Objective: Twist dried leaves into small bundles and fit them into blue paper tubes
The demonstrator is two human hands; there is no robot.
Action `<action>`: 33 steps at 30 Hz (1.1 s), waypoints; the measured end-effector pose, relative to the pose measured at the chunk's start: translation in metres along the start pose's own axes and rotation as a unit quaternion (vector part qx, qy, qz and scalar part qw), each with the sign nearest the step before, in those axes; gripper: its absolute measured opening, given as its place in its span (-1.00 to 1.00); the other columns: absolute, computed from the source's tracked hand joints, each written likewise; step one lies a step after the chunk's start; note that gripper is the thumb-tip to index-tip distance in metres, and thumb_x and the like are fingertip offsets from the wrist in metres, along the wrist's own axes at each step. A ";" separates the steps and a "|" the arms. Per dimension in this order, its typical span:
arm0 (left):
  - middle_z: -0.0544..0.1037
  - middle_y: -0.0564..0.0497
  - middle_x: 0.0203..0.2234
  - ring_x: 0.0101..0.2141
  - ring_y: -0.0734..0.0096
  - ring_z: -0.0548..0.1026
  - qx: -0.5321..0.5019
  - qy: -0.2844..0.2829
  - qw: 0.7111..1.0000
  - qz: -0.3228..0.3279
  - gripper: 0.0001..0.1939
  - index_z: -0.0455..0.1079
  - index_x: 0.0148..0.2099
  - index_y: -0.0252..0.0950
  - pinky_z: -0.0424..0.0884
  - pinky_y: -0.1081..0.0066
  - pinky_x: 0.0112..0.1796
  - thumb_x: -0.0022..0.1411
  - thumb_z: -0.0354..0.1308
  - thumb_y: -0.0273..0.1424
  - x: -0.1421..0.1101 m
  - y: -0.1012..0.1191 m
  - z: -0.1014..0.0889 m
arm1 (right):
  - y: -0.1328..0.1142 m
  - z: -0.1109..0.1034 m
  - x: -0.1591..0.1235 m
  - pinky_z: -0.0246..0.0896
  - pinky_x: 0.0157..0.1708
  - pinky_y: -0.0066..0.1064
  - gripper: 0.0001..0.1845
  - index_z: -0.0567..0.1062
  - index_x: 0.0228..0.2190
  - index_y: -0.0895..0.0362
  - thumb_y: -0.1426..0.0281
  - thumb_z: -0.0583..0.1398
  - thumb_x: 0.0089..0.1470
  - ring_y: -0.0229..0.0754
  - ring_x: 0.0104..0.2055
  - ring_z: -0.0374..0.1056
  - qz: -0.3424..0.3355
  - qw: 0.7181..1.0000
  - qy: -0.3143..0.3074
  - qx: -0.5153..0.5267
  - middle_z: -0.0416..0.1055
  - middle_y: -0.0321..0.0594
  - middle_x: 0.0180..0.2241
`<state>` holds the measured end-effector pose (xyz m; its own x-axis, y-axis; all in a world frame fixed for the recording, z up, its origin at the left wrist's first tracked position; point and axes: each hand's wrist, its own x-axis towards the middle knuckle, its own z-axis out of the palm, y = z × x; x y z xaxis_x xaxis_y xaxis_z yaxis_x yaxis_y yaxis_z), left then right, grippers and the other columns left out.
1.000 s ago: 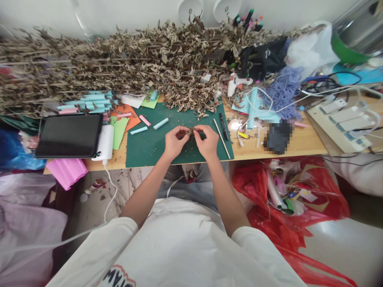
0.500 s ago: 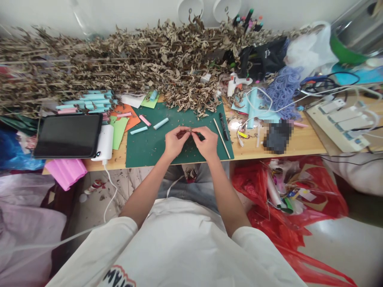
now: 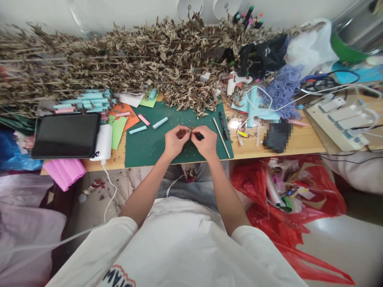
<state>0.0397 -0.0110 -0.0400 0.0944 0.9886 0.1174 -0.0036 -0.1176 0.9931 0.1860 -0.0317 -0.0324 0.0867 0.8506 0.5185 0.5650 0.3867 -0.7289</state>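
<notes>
Over the green cutting mat (image 3: 143,149), my left hand (image 3: 175,141) and my right hand (image 3: 206,141) meet fingertip to fingertip. Both pinch a small bit of dried leaf (image 3: 190,130) between thumbs and forefingers; most of it is hidden by the fingers. Dark crumbs are scattered on the mat below. Left of my hands lie a blue paper roll (image 3: 160,122), a second blue one (image 3: 138,130) and a pink paper roll (image 3: 144,119). To the right rest a thin wooden stick (image 3: 221,137) and a black pen (image 3: 223,125).
A long heap of dried leafy stalks (image 3: 119,59) spans the back. A tablet (image 3: 66,135) and a white power bank (image 3: 103,143) sit at left. On the right are a glue gun (image 3: 236,83), purple yarn (image 3: 284,89) and a power strip (image 3: 338,119). Red plastic bags (image 3: 323,199) hang below.
My fingertips have shifted slightly around the leaf bit, and a little more of it shows between them. Both hands stay in nearly the same place over the mat.
</notes>
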 end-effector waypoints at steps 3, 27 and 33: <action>0.62 -0.01 -0.38 -0.39 0.44 0.56 -0.011 0.007 1.000 -0.007 -0.83 0.52 -0.25 -0.30 0.52 0.40 -0.28 0.08 0.33 -0.36 0.001 -0.001 -0.001 | 0.001 -0.002 0.000 0.40 -0.21 -0.31 -0.89 0.51 -0.43 0.07 0.49 0.19 0.07 -0.17 -0.29 0.46 0.019 0.999 0.038 -0.005 0.55 -0.23 -0.38; 0.61 0.00 -0.39 -0.41 0.43 0.54 0.007 0.006 1.000 -0.007 -0.85 0.52 -0.27 -0.31 0.51 0.39 -0.31 0.10 0.31 -0.36 -0.001 0.002 0.000 | 0.001 -0.001 -0.001 0.42 -0.28 -0.34 -0.92 0.54 -0.38 0.09 0.44 0.21 0.08 -0.20 -0.38 0.44 0.052 0.998 0.045 0.003 0.55 -0.24 -0.40; 0.61 -0.01 -0.32 -0.31 0.41 0.56 -0.016 0.025 1.000 0.005 -0.81 0.49 -0.20 -0.27 0.52 0.37 -0.21 0.12 0.32 -0.35 0.000 -0.001 0.001 | -0.002 -0.004 0.001 0.42 -0.05 -0.18 -0.82 0.54 -0.20 0.05 0.43 0.17 0.14 -0.08 -0.09 0.44 0.024 0.999 0.047 -0.007 0.52 -0.12 -0.18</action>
<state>0.0408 -0.0106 -0.0407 0.0445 0.9908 0.1276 -0.0355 -0.1261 0.9914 0.1881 -0.0334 -0.0285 0.1899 0.8303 0.5240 0.5696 0.3415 -0.7476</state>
